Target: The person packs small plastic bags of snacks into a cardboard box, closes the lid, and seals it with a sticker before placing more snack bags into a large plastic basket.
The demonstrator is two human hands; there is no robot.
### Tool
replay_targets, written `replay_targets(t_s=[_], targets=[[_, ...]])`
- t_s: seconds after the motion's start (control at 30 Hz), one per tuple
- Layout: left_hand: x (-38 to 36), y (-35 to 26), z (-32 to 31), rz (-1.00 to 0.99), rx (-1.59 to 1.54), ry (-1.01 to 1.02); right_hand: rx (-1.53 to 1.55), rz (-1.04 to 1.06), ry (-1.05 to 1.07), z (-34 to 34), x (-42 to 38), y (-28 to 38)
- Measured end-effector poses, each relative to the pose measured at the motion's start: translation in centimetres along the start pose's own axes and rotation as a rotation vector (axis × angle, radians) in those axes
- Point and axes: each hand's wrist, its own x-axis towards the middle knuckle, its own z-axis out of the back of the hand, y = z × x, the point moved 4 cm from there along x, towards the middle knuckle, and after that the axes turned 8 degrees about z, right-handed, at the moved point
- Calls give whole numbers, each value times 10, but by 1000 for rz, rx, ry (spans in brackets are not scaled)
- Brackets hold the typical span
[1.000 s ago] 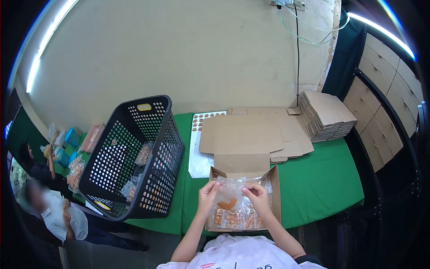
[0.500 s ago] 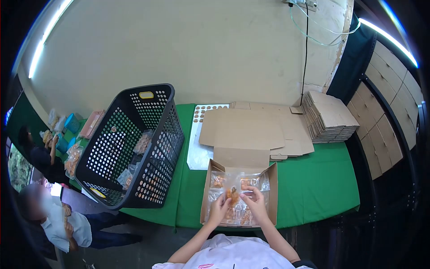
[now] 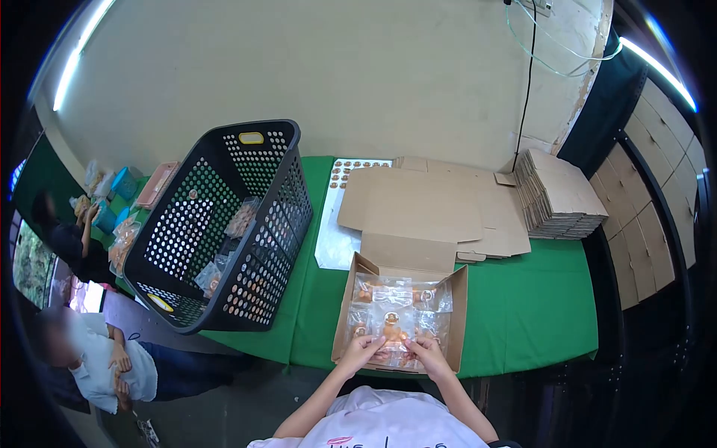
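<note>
Your left hand (image 3: 361,354) and right hand (image 3: 429,354) pinch the lower corners of 1 snack packet (image 3: 391,326), over the packets in the open box (image 3: 452,317); it looks light, its film limp and slippery, the contents perhaps brittle; edge grips suit it.

One clear packet (image 3: 391,319) of orange pieces overlaps others (image 3: 433,325) in an open cardboard box (image 3: 458,317).

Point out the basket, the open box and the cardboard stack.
Basket (image 3: 275,257), head view, on its right side wall.
Open box (image 3: 458,313), head view, on its right wall.
Cardboard stack (image 3: 562,184), head view, top sheet.
</note>
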Motion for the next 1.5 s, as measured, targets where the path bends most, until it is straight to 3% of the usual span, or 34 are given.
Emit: replay_targets(t_s=[0.23,0.33,0.43,0.5,0.6,0.63,0.73,0.83,0.93,1.0,1.1,1.2,1.33,1.4,1.5], targets=[[9,22,-13,-64,105,26,90,-109,21,6,-10,2],[15,31,-18,-90,200,-22,-82,-167,51,23,-3,-16],[18,31,-14,-131,488,-131,-118,34,-23,25,-2,-24],[17,30,-10,-126,636,-191,-406,189,-122,40,2,-68],[21,39,-4,-411,898,-397,-795,330,-150,32,6,-61],[8,24,-5,-241,892,-269,-976,387,-150,29,8,-59],[14,30,12,-323,813,-258,-1133,182,-53,18,8,-43],[-13,-18,30,-371,739,-164,-1260,20,34,13,16,-42],[-66,-76,50,-283,322,-10,-1375,-142,142,9,26,-29],[-115,-112,65,-405,142,52,-1521,-200,227,7,38,-19],[-181,-141,99,-523,29,-11,-1470,-119,308,-8,64,13],[-235,-156,137,-704,-3,-165,-1200,18,314,-43,97,52],[-270,-174,197,-851,-32,-618,-805,336,437,-132,130,117],[-267,-184,229,-926,23,-828,-768,449,497,-199,122,172],[-260,-197,274,-876,-17,-912,-681,657,624,-278,117,220]])
